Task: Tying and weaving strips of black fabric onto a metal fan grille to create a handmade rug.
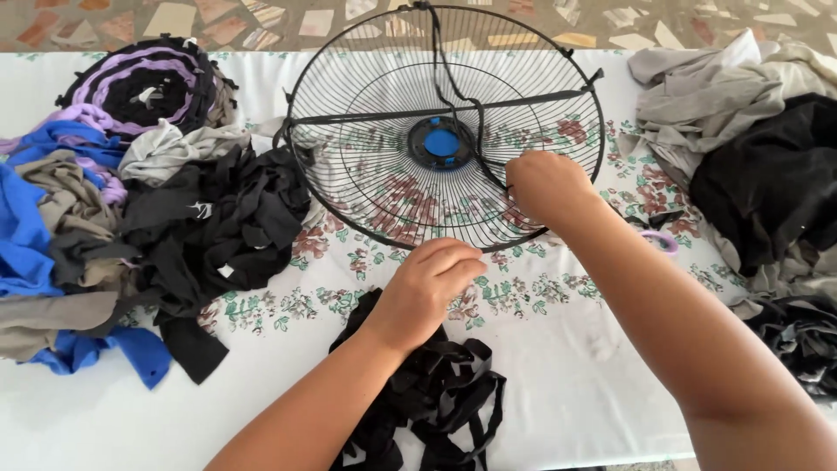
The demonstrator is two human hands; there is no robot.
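- Fan grille point(375, 157) lies flat on the floral cloth point(523, 305), blue hub point(442, 143) up.
- My right hand point(547, 185) curls over its near rim, fingers pinching a black strip point(475, 131) running across to the far rim.
- My left hand point(429, 288), fingers curled loosely, grip unclear, is just below the rim, over black strips point(436, 392).

Left hand point(429, 283) curled, fingertips tucked under; what its grip pinches, can't tell. Right hand point(547, 185) covers part of the round black wire fan guard's point(366, 157) rim, fingers hidden behind knuckles. Pile of black fabric strips point(436, 392) cut off at the bottom edge, partly under the left forearm. Grey and black cloth heap point(750, 166) runs off the right edge; blue, grey and black scrap heap point(78, 218) off the left. Small purple ring point(660, 240) half hidden by the right forearm.
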